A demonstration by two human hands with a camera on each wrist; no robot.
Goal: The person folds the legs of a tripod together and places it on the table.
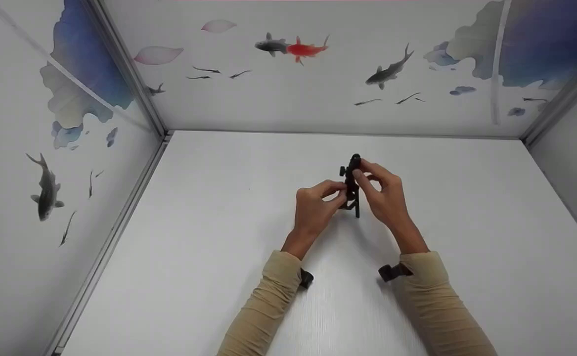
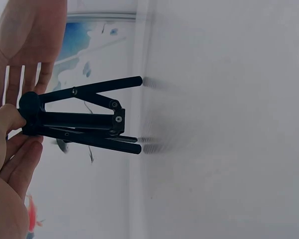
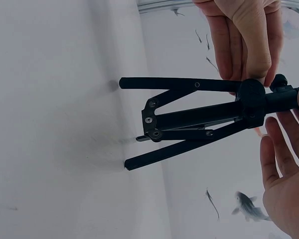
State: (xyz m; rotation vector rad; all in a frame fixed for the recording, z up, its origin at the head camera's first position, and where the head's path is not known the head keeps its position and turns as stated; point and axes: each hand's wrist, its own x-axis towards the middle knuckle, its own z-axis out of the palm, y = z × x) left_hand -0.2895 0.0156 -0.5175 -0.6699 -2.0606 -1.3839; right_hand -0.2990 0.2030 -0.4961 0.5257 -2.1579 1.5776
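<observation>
A small black tripod [image 1: 352, 179] stands upright between both hands, its legs [image 2: 107, 85] partly spread and the feet right at the white tabletop. Braces join the legs to its central column [image 3: 199, 115]. My left hand [image 1: 313, 210] pinches the tripod at the hub where the legs meet. Higher up, my right hand [image 1: 388, 195] grips the upper column between thumb and fingers. A small knob [image 1: 342, 171] sticks out to the left near the top. Fingers hide part of the hub and the upper end.
The white table [image 1: 209, 222] is bounded by a back wall [image 1: 318, 109] and a left wall [image 1: 1, 173] with printed fish, joined by metal edging [image 1: 135, 173]. Black wrist devices [image 1: 389, 273] hang below both tan sleeves [image 1: 273, 291].
</observation>
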